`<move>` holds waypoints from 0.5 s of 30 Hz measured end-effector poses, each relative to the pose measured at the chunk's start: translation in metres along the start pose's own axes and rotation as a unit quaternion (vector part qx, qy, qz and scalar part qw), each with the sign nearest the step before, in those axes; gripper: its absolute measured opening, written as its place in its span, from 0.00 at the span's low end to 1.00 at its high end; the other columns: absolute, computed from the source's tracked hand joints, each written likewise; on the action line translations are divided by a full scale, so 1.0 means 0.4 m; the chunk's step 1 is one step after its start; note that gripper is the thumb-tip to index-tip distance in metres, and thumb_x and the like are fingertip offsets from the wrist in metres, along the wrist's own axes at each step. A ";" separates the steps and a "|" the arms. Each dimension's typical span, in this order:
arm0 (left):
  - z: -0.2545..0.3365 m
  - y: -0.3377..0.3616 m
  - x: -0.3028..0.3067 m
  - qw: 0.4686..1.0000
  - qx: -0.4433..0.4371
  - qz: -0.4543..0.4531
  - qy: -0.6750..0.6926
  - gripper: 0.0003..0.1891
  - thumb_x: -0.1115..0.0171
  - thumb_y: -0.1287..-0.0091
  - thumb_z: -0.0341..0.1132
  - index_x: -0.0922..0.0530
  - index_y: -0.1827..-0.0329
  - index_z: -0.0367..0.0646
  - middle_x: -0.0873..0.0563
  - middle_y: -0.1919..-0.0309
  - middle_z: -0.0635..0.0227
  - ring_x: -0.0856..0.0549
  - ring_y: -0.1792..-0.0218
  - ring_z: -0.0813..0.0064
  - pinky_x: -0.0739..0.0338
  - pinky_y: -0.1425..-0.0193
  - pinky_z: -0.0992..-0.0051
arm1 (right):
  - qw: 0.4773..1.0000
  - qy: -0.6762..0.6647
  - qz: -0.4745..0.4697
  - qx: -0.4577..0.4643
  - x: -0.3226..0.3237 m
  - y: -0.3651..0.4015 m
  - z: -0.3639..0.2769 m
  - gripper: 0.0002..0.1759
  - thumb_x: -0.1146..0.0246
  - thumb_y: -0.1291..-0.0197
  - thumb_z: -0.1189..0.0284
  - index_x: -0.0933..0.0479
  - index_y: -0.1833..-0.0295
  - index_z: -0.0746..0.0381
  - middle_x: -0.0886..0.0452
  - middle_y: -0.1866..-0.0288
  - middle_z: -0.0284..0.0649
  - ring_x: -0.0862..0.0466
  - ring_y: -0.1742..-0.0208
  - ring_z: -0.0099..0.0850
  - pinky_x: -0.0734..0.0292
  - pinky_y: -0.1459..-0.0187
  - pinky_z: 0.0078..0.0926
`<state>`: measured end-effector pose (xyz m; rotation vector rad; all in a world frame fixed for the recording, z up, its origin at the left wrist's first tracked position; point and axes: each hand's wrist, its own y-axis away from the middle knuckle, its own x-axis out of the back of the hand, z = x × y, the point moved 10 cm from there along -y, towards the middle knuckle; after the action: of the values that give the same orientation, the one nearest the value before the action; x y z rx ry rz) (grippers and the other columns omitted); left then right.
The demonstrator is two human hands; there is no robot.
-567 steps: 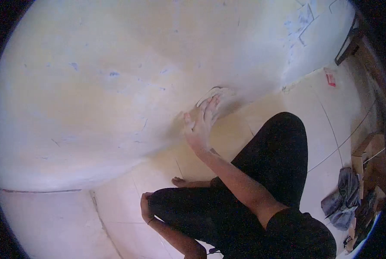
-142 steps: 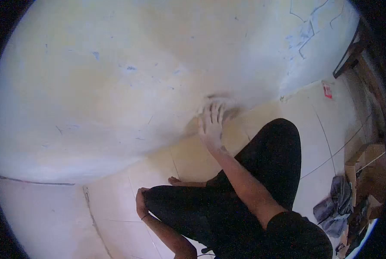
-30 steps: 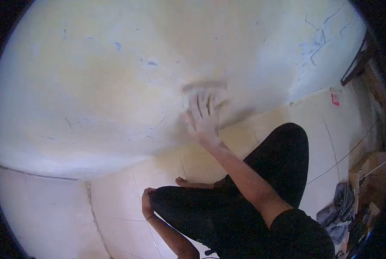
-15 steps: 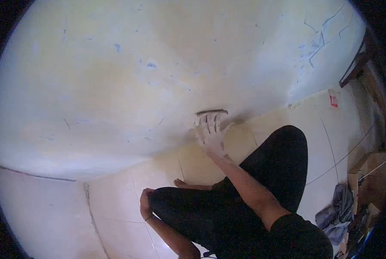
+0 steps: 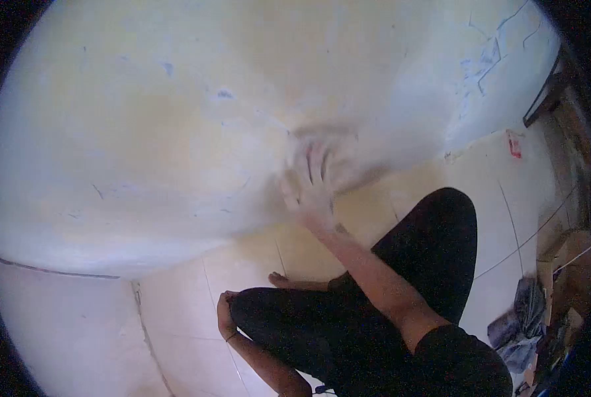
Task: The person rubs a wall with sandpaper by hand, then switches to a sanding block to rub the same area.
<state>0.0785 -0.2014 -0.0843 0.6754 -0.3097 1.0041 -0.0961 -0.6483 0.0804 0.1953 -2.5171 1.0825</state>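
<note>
My right hand, pale with dust, presses a flat piece that looks like sandpaper against the lower part of the wall. Motion smears the fingers and the sheet; only its dark upper edge stands out. The wall is pale yellow and white, with bluish scuffs and bare patches. My left hand is wrapped over my bent left knee, away from the wall, with a thin dark band at its wrist.
Pale floor tiles meet the wall's foot. Cracks and peeling paint mark the wall at upper right. A red-and-white scrap lies on the floor. On the right are a dark plastic bag and a cardboard box.
My right hand has slid up the wall and slightly left with the sandpaper, and is now blurred. My left hand stays on the knee. The view has shifted slightly.
</note>
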 end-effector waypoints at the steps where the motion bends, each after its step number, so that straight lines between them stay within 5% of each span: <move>1: -0.025 -0.005 -0.006 0.995 0.040 -0.014 0.092 0.08 0.49 0.37 0.29 0.22 0.62 0.36 0.18 0.67 0.64 0.22 0.65 0.74 0.26 0.54 0.73 | 1.000 -0.008 -0.002 -0.001 0.051 -0.081 -0.028 0.38 0.44 0.37 0.55 0.43 0.26 0.63 0.47 0.23 0.53 0.53 0.24 0.64 0.68 0.35 0.78; 3: -0.027 -0.002 -0.020 0.984 0.063 -0.024 0.163 0.08 0.49 0.37 0.30 0.22 0.62 0.37 0.18 0.67 0.64 0.22 0.65 0.74 0.26 0.54 0.73 | 1.000 -0.008 -0.012 0.007 0.052 -0.105 -0.029 0.38 0.44 0.37 0.55 0.42 0.26 0.63 0.47 0.23 0.52 0.53 0.24 0.64 0.68 0.35 0.78; 8: 0.080 0.004 -0.023 0.997 -0.049 0.001 -0.057 0.09 0.50 0.36 0.31 0.21 0.63 0.37 0.18 0.67 0.65 0.22 0.65 0.73 0.27 0.54 0.73 | 0.981 0.087 -0.172 0.033 -0.160 0.213 0.092 0.37 0.45 0.37 0.54 0.41 0.27 0.63 0.46 0.23 0.52 0.53 0.25 0.66 0.68 0.36 0.79; 11: 0.100 0.020 -0.014 0.983 -0.102 0.021 -0.149 0.10 0.50 0.36 0.32 0.21 0.63 0.37 0.18 0.68 0.65 0.22 0.65 0.73 0.27 0.55 0.73 | 0.995 0.014 -0.051 0.079 -0.105 0.099 -0.024 0.37 0.45 0.37 0.53 0.40 0.28 0.63 0.45 0.24 0.50 0.52 0.25 0.64 0.67 0.37 0.81; 14: 0.029 0.027 -0.010 0.997 0.031 0.020 0.062 0.10 0.50 0.35 0.33 0.21 0.64 0.37 0.19 0.68 0.65 0.22 0.64 0.73 0.27 0.55 0.73 | 0.998 0.017 -0.026 0.050 -0.011 -0.084 -0.094 0.36 0.47 0.36 0.50 0.39 0.27 0.56 0.46 0.22 0.42 0.49 0.25 0.62 0.69 0.42 0.89; 15: 0.055 0.027 -0.011 0.999 -0.034 0.016 0.020 0.10 0.50 0.35 0.33 0.21 0.64 0.37 0.19 0.68 0.65 0.22 0.64 0.73 0.27 0.54 0.73 | 0.997 0.021 -0.048 0.055 -0.030 -0.067 -0.088 0.36 0.47 0.36 0.51 0.39 0.27 0.58 0.45 0.23 0.44 0.50 0.25 0.63 0.67 0.40 0.87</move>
<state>0.0685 -0.2147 -0.0657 0.5904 -0.3179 1.0314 -0.0672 -0.6417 0.1152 0.3166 -2.3863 1.1748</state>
